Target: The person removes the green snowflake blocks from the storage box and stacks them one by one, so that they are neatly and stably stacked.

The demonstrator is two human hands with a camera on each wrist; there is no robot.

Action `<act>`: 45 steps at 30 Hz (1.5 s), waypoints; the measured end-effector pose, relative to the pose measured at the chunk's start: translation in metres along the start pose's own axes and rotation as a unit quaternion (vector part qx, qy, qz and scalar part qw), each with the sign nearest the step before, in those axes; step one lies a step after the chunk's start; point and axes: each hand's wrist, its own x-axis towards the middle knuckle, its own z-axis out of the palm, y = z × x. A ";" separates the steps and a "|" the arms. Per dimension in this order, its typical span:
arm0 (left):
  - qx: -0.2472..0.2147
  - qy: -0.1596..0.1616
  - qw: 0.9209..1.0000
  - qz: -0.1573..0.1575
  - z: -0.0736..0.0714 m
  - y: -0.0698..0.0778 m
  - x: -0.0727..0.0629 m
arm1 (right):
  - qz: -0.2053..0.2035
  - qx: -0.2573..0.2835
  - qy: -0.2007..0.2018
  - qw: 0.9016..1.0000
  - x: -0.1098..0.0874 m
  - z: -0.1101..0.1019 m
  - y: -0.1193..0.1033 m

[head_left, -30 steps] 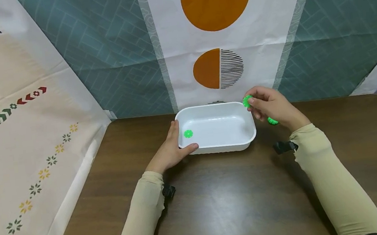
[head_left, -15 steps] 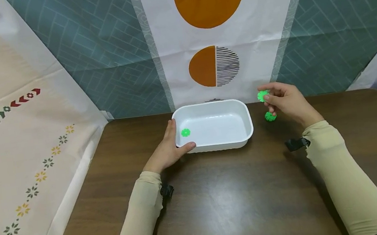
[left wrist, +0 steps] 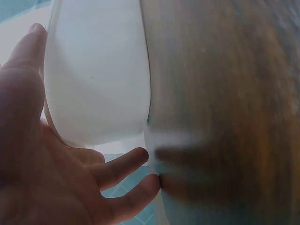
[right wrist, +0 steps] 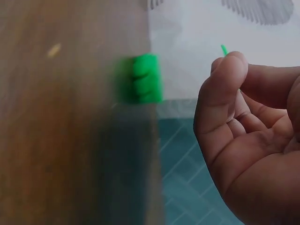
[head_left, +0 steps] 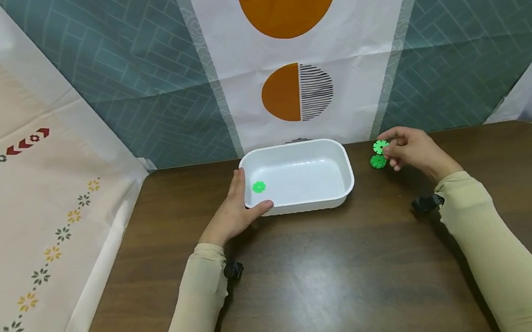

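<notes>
A white plastic tray (head_left: pixel 297 176) stands on the table, with a green flower-shaped disc (head_left: pixel 258 187) lying flat near its left end. My left hand (head_left: pixel 231 214) rests against the tray's left end, thumb over the front rim and fingers straight along the side. In the left wrist view, two spread fingers (left wrist: pixel 133 161) reach past the tray wall. Between thumb and forefinger my right hand (head_left: pixel 411 151) pinches another green flower-shaped disc (head_left: pixel 380 146). Its thin edge shows above the fingertips in the right wrist view. Just below it is a green stack of discs (head_left: pixel 378 161) on the table.
The brown wooden table (head_left: pixel 300 283) ends at a teal and white patterned cloth (head_left: pixel 316 88) hanging behind it. A cream cloth (head_left: pixel 55 236) with printed flowers hangs along the left side. The tray stands close to the table's back edge.
My right hand has moved right, away from the tray, then lowered toward the green stack, still pinching the disc. The left hand stays at the tray. The head view has shifted slightly.
</notes>
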 end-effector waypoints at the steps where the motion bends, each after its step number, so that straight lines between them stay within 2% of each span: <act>1: -0.001 0.000 1.000 0.002 0.000 0.000 0.000 | 0.007 0.002 -0.004 1.000 0.000 -0.001 0.003; 9: -0.006 0.000 1.000 0.004 -0.001 -0.002 -0.002 | 0.044 0.004 -0.032 0.999 0.004 -0.005 0.019; 22: 0.000 -0.002 1.000 0.000 -0.003 0.001 -0.002 | 0.095 0.046 -0.054 0.993 0.010 -0.003 0.023; 35: 0.008 -0.002 1.000 -0.001 -0.002 0.001 0.000 | 0.104 0.053 -0.057 0.992 0.010 -0.001 0.021; 45: 0.006 -0.004 1.000 -0.002 0.000 0.001 0.002 | 0.093 -0.006 -0.046 0.995 0.013 -0.001 0.022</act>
